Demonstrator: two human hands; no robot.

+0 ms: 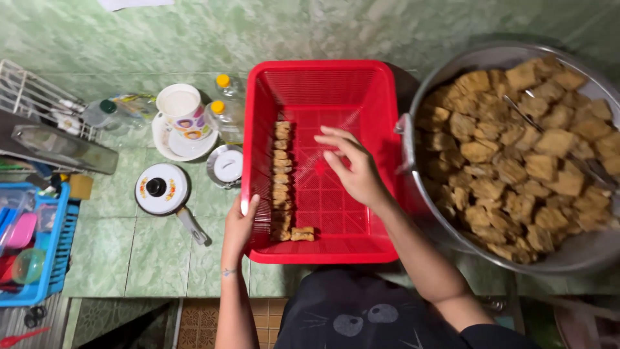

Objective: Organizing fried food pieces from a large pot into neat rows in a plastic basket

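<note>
My left hand point(240, 226) gripped the red basket's point(323, 255) near-left rim; my right hand point(352, 169) hovered open-fingered, empty. I judged lining each tofu piece point(301, 233) snugly beside the row point(281, 181) best.

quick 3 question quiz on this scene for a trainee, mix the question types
1. True or false: the left hand grips the rim of the red basket.
2. Where do the fried pieces in the basket lie? A) in a column along its left side B) heaped in the middle C) along its right wall
3. Fill in: the right hand hovers open over the basket, and right of it stands a large metal ___ full of fried pieces.

Key: 1 true; 2 A; 3 bowl
</note>
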